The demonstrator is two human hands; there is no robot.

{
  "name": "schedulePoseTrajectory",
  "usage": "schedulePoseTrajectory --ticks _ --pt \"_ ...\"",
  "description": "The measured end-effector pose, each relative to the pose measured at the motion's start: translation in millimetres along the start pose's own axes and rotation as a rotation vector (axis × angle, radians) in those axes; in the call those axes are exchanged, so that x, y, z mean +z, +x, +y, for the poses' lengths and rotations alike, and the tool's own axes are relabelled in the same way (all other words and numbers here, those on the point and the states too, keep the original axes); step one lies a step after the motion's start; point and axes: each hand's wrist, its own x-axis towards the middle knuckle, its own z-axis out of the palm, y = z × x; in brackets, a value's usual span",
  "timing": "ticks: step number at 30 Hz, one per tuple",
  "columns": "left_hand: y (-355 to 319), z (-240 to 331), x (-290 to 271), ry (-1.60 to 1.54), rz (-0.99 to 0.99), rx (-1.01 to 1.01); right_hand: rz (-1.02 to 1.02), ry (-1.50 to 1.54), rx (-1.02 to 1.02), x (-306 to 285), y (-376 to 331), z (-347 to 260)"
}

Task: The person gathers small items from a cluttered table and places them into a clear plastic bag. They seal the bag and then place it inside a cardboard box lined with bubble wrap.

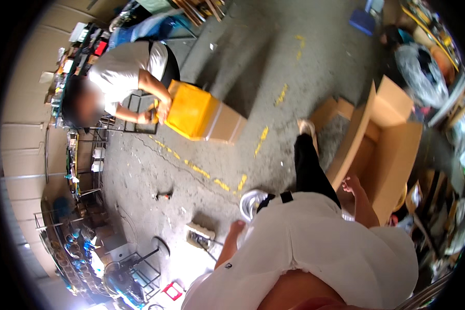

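My left hand (237, 226) hangs low beside my body, close to a white ring-shaped thing (252, 203) that I cannot name. Its fingers are too small and bunched in view to read. On the other side, my right hand (351, 184) is at the near side of a large open cardboard box (357, 135), its fingers loosely bent and apart with nothing visible in them. I cannot tell whether it touches the box. The box's flaps stand up and its inside shows brown card.
A co-worker in a white top (124, 64) bends at the left, both hands at a yellow-and-brown box (191, 111). Yellow dashed lines (199, 169) mark the concrete floor. A fan (121, 281), a grey block (200, 236), a blue dustpan (363, 21) and bagged goods (423, 75) stand around.
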Motion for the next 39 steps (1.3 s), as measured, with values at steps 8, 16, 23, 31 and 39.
schedulePoseTrajectory --ticks 8,16,23,31,39 --pt "190 236 -125 0.07 -0.138 0.384 -0.25 0.143 -0.331 -88 129 -236" --pt "273 560 -434 -0.894 0.14 0.406 0.082 -0.636 -0.646 -105 143 -512" --pt "403 610 -468 0.034 -0.157 0.316 0.094 -1.034 -0.937 -89 201 -699" --pt "600 662 -511 -0.527 0.171 0.316 -0.002 -1.108 -0.973 -182 321 -790" --pt "652 723 -692 -0.588 0.157 0.152 -0.068 -0.651 -0.072 -148 361 -940"
